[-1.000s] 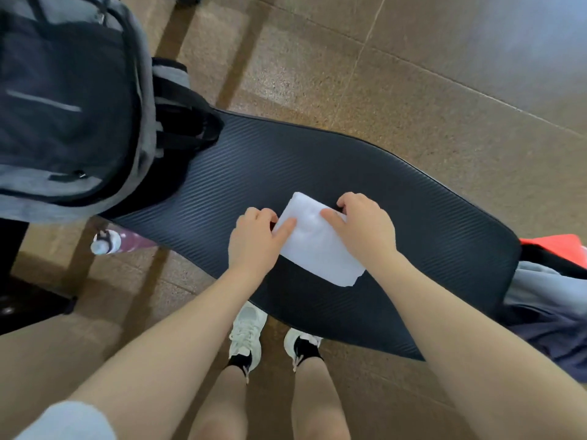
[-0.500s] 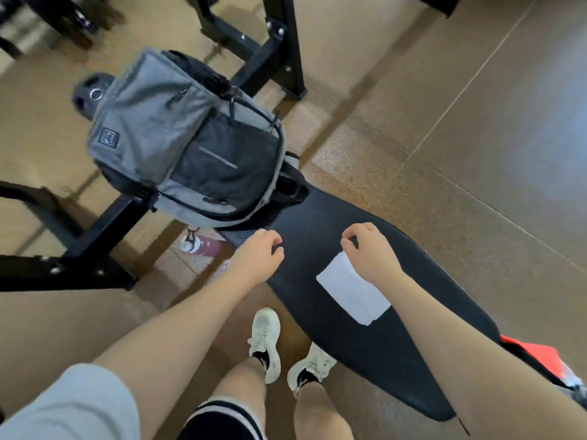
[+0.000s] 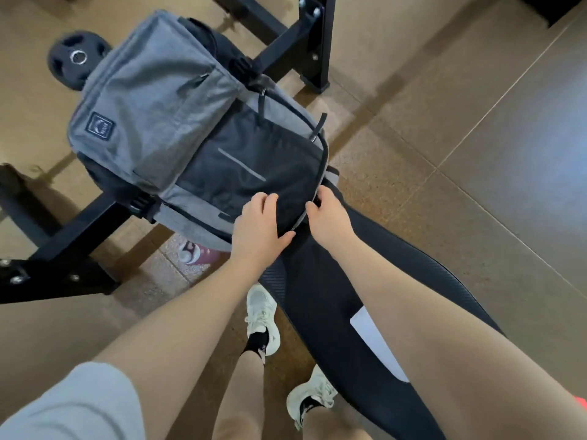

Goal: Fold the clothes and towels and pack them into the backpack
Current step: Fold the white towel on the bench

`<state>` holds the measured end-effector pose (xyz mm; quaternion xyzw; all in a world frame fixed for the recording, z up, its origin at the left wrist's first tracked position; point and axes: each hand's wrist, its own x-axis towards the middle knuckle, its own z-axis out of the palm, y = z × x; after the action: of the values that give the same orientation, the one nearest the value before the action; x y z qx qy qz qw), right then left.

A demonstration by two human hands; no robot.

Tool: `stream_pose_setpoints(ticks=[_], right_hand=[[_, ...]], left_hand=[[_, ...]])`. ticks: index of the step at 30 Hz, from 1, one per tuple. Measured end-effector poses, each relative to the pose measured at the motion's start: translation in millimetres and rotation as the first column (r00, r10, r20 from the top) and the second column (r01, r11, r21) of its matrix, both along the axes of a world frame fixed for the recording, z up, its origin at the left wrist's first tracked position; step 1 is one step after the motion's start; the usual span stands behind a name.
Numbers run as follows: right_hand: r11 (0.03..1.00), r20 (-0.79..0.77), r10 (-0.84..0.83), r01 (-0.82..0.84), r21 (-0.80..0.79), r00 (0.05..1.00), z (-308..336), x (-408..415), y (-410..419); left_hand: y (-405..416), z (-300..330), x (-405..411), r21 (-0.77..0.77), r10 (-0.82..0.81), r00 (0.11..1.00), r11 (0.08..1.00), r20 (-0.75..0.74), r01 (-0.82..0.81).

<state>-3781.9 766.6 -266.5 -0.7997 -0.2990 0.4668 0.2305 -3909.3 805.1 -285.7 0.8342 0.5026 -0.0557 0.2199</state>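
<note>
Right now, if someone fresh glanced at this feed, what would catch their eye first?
The grey and black backpack fills the upper left, lying at the far end of the black bench pad. Both hands are on its near edge: the left hand flat on the dark front panel, the right hand at the zipper seam. A folded white towel lies on the pad nearer the person, partly hidden by the right forearm.

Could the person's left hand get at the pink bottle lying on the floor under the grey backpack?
Probably yes: the left hand rests on the grey backpack just above the pink bottle, whose near end lies uncovered.
</note>
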Motion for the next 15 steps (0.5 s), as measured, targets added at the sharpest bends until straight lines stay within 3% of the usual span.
stream_pose_setpoints(ticks=[5,9,11,13,15], right_hand=[[0.948,-0.119,-0.31,0.316,0.042,0.943,-35,9,29],[0.929,-0.133,-0.341,0.355,0.102,0.931,-31,20,18],[0.96,-0.029,-0.228,0.23,0.157,0.973,-19,29,7],[0.973,0.165,0.005,-0.043,0.226,0.986,-3,39,-1],[0.893,0.433,0.281,-0.399,0.209,0.857,8,48,-4]], left_hand=[[13,-39,17,-0.012,-0.125,0.987,0.992,-0.1,0.124],[26,-29,9,-0.088,0.047,0.997,0.995,0.063,-0.041],[33,-14,-4,-0.11,0.072,0.984,0.992,0.16,-0.055],[33,5,-17,-0.101,0.004,0.977,0.995,0.214,0.018],[27,22,-27,-0.052,-0.1,0.965,0.992,0.242,0.116]])
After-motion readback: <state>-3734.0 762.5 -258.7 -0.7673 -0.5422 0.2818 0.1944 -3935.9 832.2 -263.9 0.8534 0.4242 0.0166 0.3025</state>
